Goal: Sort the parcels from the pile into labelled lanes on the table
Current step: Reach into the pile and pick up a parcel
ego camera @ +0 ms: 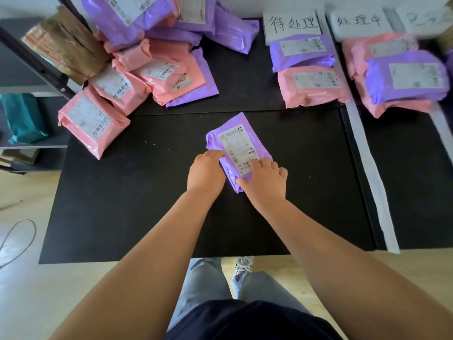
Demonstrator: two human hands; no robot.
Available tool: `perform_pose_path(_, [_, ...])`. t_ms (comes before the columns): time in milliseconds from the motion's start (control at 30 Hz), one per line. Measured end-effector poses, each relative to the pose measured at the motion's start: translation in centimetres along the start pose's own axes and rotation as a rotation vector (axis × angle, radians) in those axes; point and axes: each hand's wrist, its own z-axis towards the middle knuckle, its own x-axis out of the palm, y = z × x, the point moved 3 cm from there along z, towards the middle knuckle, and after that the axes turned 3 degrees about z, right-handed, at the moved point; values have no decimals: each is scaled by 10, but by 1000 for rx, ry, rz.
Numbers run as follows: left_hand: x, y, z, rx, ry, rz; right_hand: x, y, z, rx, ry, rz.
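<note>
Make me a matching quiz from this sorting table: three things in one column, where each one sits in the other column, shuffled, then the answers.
Things
1. purple parcel, label up
2. teal bag
3. cardboard stack

Places
A. on the shelf left of the table
B. far left, behind the unsorted pile
C. mid-table, held by the left hand and right hand

Pairs: 1-C, 2-A, 3-B

glossy plastic parcels, paper labels, matt black table
</note>
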Motion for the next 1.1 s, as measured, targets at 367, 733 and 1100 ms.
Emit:
perform_pose_path(367, [24, 9, 3, 165, 97, 406, -7, -27, 9, -247, 85, -20])
perform_pose_path(733, [48, 3, -20, 53, 135, 395, -11, -41, -3, 37, -253, 247])
perform_pose_path(1100, [50, -3, -37, 80, 55, 225, 11, -35, -1, 65, -25, 245])
